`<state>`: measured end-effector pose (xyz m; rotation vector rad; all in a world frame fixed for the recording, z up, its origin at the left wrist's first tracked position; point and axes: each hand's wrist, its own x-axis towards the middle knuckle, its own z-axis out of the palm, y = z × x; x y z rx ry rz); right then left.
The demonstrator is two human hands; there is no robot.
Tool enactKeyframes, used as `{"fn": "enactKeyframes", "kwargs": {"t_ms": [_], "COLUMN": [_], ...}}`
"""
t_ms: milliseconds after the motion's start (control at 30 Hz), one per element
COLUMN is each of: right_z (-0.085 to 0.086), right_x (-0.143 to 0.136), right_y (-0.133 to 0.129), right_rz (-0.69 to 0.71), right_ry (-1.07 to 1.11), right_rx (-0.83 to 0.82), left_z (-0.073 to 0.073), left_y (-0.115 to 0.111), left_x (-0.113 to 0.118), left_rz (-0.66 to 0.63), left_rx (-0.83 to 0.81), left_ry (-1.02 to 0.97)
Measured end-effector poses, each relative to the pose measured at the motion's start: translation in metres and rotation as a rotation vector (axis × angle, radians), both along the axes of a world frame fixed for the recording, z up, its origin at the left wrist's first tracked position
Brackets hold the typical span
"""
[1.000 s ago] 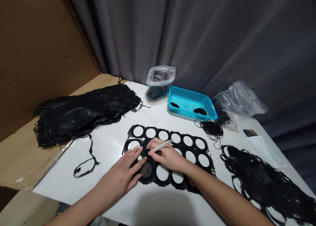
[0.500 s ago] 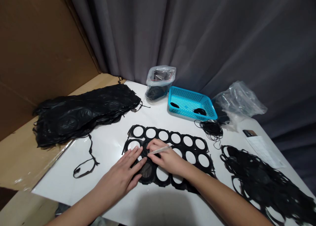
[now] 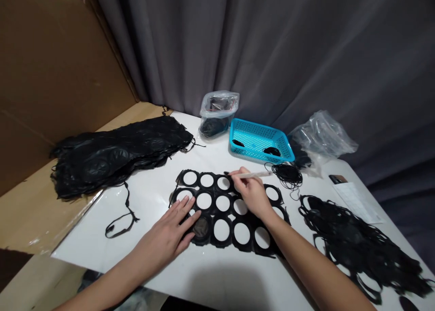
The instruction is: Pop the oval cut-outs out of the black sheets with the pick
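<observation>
A black sheet with rows of round holes (image 3: 213,216) lies on the white table. My left hand (image 3: 175,225) rests flat with fingers spread on its left end, beside a round still filled with dark material (image 3: 201,228). My right hand (image 3: 249,188) is closed on a thin whitish pen-like tool (image 3: 253,175) above the sheet's top row. A small black piece (image 3: 226,173) is at the tool's left tip; whether it is attached cannot be made out.
A stack of black sheets (image 3: 118,152) lies at left, near a cardboard wall (image 3: 57,66). Behind are a clear bag (image 3: 217,114) and blue basket (image 3: 260,141). Black rings (image 3: 288,175), perforated scraps (image 3: 356,243), a plastic bag (image 3: 326,134) and paper (image 3: 358,202) are on the right.
My right hand has moved right and away from me with the tool, from beside my left hand to the top row. The hole it covered now shows white. My left hand has stayed nearly still.
</observation>
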<state>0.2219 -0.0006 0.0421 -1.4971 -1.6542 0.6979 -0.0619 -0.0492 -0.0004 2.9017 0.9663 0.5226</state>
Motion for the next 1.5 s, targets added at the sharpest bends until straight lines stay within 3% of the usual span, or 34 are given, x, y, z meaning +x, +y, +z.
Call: {"fn": "enactKeyframes", "kwargs": {"t_ms": [167,267,700,833,1000,1100,1200,1267,1367,1500], "right_z": [-0.005,-0.013,-0.011,-0.013,-0.029,-0.028,-0.012,-0.001,0.001,-0.013], "right_x": [-0.035,-0.046,-0.048,-0.05,-0.059,-0.049,-0.031,-0.028,-0.048,-0.087], "right_y": [-0.052,-0.067,-0.072,-0.076,-0.089,-0.075,-0.047,-0.032,-0.028,-0.041], "right_rz": [0.412,0.529,0.559,0.573,0.586,0.419,0.122,0.063,0.265,0.577], "right_ry": [-0.022,-0.004,-0.013,-0.079,-0.315,-0.244,-0.083,-0.045,-0.011,0.003], "right_rx": [-0.052,-0.112,-0.176,-0.109,0.073,0.097,0.068,0.054,0.044,-0.013], "left_z": [0.001,0.0,0.008,0.005,0.003,0.004,0.006,0.007,0.009,0.009], "left_y": [-0.039,-0.06,-0.068,-0.068,-0.065,-0.064,-0.064,-0.065,-0.066,-0.069], "left_x": [0.0,0.001,0.005,0.005,0.006,0.007,0.007,0.006,0.0,-0.013], "left_rz": [0.003,0.032,0.041,0.036,0.026,0.025,0.024,0.023,0.022,0.069], "left_rx": [0.087,0.092,0.13,0.129,0.111,0.087,0.063,0.053,0.054,0.096], "left_ry": [-0.011,0.024,0.05,0.059,0.039,0.033,0.025,0.028,0.033,-0.018]}}
